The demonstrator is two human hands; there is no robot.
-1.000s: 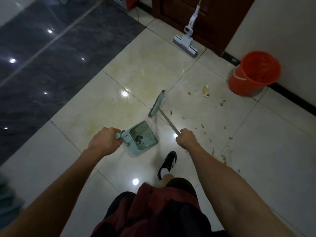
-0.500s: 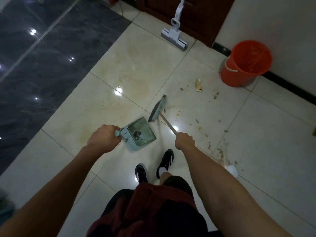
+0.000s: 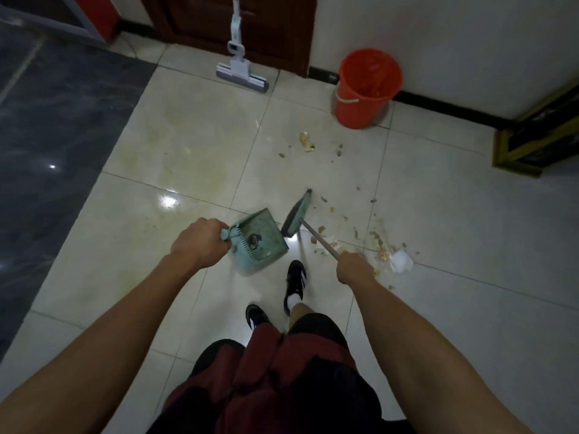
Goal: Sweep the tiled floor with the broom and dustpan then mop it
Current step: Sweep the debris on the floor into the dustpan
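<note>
A person's left hand (image 3: 199, 242) grips the dustpan (image 3: 261, 238), right hand (image 3: 355, 267) the broom (image 3: 297, 218), now drawn beside it; scattered crumbs (image 3: 376, 242) remain unswept.

A home interior, likely a hallway, is suggested: glossy pale floor tiles (image 3: 194, 145) are laid beside a dark stone strip (image 3: 56, 120), a wooden door (image 3: 269, 23) is set in a white wall (image 3: 454, 42), and a mop (image 3: 241, 73) and orange bucket (image 3: 365, 89) are kept there.
</note>
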